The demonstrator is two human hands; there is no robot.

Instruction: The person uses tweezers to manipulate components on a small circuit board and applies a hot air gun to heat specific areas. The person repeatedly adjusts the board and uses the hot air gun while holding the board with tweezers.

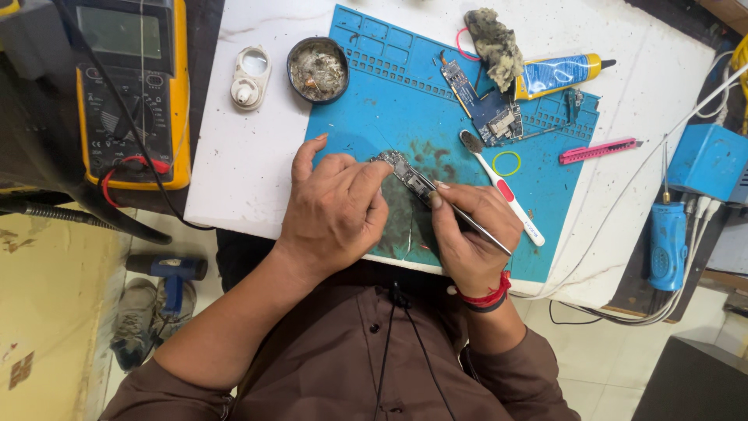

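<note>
A white worktop (pixel 249 156) carries a blue mat (pixel 405 109), stained dark near its lower middle. On that stained patch lies a narrow circuit board (pixel 405 175), running from ten o'clock to four o'clock. The left hand (pixel 335 210) covers its ten o'clock end, fingertips pressed together on the board's edge and thumb stretched out toward twelve o'clock. The right hand (pixel 471 234) sits just at four o'clock of the board, fingers pinched around thin metal tweezers (pixel 475 226), whose tip end meets the board; the exact contact point is hidden by the fingers.

At three o'clock of the right hand, touching it, lies a white toothbrush (pixel 506 195) with a yellow ring (pixel 506 163) beside it. A second board (pixel 487 109) rests at twelve o'clock on the mat, with a dirty rag (pixel 495 43) and a blue glue tube (pixel 557 72) near it. A round tin (pixel 317 68) sits at the mat's eleven o'clock corner, a pink cutter (pixel 596 150) off the mat at two o'clock, and a yellow multimeter (pixel 128 86) well apart at ten o'clock.
</note>
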